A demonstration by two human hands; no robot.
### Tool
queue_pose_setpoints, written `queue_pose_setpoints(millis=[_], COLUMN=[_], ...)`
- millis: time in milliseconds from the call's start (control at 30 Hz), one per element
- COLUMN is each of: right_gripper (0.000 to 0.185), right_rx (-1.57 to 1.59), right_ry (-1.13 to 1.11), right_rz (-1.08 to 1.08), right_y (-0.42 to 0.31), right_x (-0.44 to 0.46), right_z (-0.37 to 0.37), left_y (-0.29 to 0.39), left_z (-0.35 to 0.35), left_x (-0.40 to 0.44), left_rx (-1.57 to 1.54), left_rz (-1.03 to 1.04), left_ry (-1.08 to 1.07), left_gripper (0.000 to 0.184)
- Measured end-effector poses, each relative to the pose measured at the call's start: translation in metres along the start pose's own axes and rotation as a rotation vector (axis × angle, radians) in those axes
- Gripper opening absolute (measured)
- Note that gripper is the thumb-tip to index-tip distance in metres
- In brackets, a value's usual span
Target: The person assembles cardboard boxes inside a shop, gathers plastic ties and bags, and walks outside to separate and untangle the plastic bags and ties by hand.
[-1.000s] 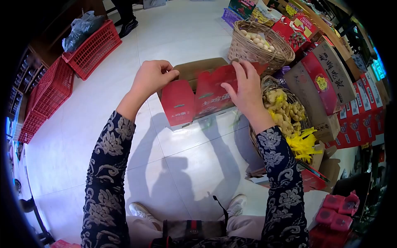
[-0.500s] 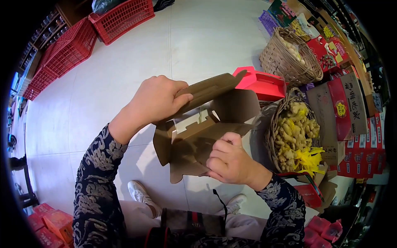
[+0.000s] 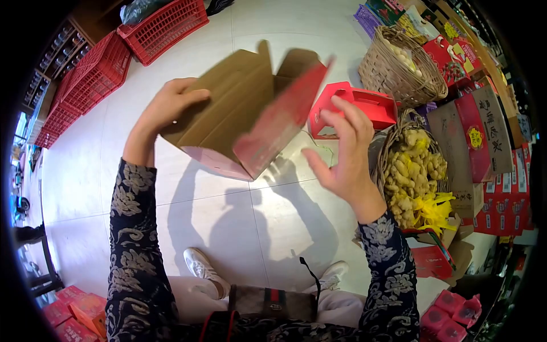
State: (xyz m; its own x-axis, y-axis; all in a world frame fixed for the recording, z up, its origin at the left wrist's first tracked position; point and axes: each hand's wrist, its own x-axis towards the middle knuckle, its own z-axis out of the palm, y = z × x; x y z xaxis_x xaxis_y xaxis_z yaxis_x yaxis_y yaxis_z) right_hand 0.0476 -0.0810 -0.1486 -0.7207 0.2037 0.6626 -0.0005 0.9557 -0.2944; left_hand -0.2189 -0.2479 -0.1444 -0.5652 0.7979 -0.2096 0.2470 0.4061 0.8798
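A cardboard gift box (image 3: 228, 105), plain brown inside and red outside, is held in the air with its flaps spread. My left hand (image 3: 165, 108) grips its left side, thumb on the inner face and the other fingers partly hidden behind the board. The box's right panel is blurred by motion. To the right of it, my right hand (image 3: 348, 151) hangs free, thumb and fingers apart, touching nothing I can see. Just behind that hand stands a second red box (image 3: 376, 111), its top open.
On the right are a basket of ginger (image 3: 413, 165) with yellow netting, a wicker basket (image 3: 370, 71) and cardboard cartons (image 3: 493, 134). Red crates (image 3: 165, 31) stand at the back left. Red packages (image 3: 71, 313) lie at the lower left, pink ones (image 3: 450, 316) lower right.
The box has turned, so its red outside now shows, and has shifted up and left. My right hand has let go of its edge, opened, and moved up and right.
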Motion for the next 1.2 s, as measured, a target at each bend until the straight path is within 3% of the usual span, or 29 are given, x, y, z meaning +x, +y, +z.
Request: queue_pose_setpoints(millis=[33, 67, 133, 267, 400, 467, 500, 600, 800, 900, 1000, 1100, 1200], right_gripper=[0.054, 0.057, 0.058, 0.064, 0.068, 0.065, 0.059, 0.047, 0.032, 0.025, 0.023, 0.049, 0.055], right_rx=[0.010, 0.022, 0.246, 0.514, 0.607, 0.811, 0.898, 1.292, 1.311, 1.094, 1.053, 0.960, 0.631], right_ry=[0.032, 0.068, 0.070, -0.133, -0.268, -0.308, -0.172, -0.072, 0.054, -0.213, -0.079, -0.119, -0.037], right_rz=[0.066, 0.125, 0.446, 1.021, 1.429, 1.621, 1.635, 1.654, 1.676, 1.639, 1.589, 1.562, 1.532], right_y=[0.013, 0.028, 0.061, 0.093, 0.117, 0.095, 0.078, 0.070, 0.048, 0.057, 0.047, 0.060, 0.053], right_x=[-0.004, -0.012, -0.040, -0.080, -0.130, -0.119, -0.115, -0.131, -0.129, -0.138, -0.138, -0.157, -0.150], right_z=[0.008, 0.016, 0.048, 0.083, 0.140, 0.135, 0.133, 0.153, 0.162, 0.164, 0.162, 0.182, 0.173], left_y=[-0.004, -0.049, -0.088, -0.123, -0.152, -0.148, -0.145, -0.151, -0.203, -0.222, -0.231, -0.238, -0.215], left_z=[-0.017, -0.041, -0.062, -0.079, -0.081, -0.078, -0.072, -0.071, -0.094, -0.103, -0.103, -0.104, -0.083], left_x=[0.000, 0.017, 0.019, 0.005, 0.000, -0.004, -0.005, -0.003, 0.009, 0.014, 0.014, 0.012, 0.004], left_rx=[-0.113, -0.138, -0.249, -0.634, -0.759, -0.795, -0.822, -0.752, -0.575, -0.463, -0.500, -0.491, -0.534], left_rz=[-0.099, -0.055, -0.058, -0.088, -0.034, -0.011, -0.006, -0.008, -0.068, -0.065, -0.121, -0.154, -0.144], left_ry=[-0.024, -0.050, 0.002, 0.027, 0.032, 0.014, -0.005, -0.046, -0.039, -0.061, -0.032, 0.021, 0.101], left_gripper=[0.029, 0.031, 0.033, 0.039, 0.042, 0.042, 0.042, 0.044, 0.039, 0.035, 0.033, 0.031, 0.030])
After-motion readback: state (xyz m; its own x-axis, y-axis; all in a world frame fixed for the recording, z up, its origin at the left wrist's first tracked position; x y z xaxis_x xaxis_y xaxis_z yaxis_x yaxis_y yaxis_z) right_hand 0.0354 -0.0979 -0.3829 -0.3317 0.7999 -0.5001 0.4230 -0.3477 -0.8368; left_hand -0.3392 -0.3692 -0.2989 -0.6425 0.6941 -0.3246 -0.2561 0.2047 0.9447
